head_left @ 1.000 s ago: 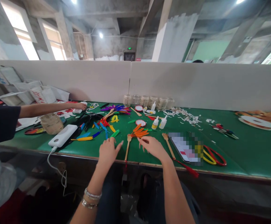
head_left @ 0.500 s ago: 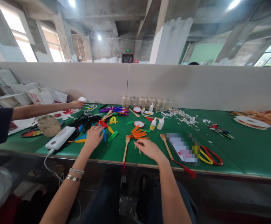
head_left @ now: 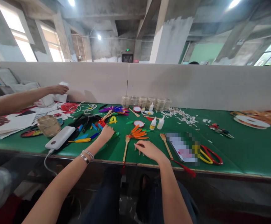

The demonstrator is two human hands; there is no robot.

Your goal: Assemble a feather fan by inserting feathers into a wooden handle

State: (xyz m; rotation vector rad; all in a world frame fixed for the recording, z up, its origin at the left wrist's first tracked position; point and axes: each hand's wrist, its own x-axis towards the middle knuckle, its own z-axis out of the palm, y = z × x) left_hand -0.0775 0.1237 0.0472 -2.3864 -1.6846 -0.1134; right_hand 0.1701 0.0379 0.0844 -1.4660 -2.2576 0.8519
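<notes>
Left hand (head_left: pixel 107 133) rests low on the green table mat (head_left: pixel 242 155) with its fingers curled over, just beside a green feather (head_left: pixel 115 134); whether it holds anything cannot be told from this view. Two metal bracelets (head_left: pixel 85 158) sit on its wrist. Right hand (head_left: pixel 149 150) is open and empty, arched with its fingers spread, and its fingertips (head_left: pixel 137 152) point down at the mat.

Between the hands lies a wooden stick with a fan of orange feathers (head_left: pixel 135 133), flat on the mat with its handle toward the near edge. Neither hand touches it, though the right fingertips are near the handle.

Left of the left hand are loose blue and yellow feathers (head_left: pixel 84 139), black feathers (head_left: pixel 84 119) and a white power bank (head_left: pixel 60 137) with a cable. Beyond it stands a glass jar (head_left: pixel 48 125). Straight ahead of the hands are a purple-and-blue feather fan (head_left: pixel 114 109), two glue bottles (head_left: pixel 153 123) and a row of glass jars (head_left: pixel 144 102). Right of the right hand lie a wooden spoon-shaped stick (head_left: pixel 165 145), a pixelated phone (head_left: pixel 183 147) and scissors with red and yellow handles (head_left: pixel 211 155). Far left, a co-worker's raised hand (head_left: pixel 60 89) is beside white paper.
</notes>
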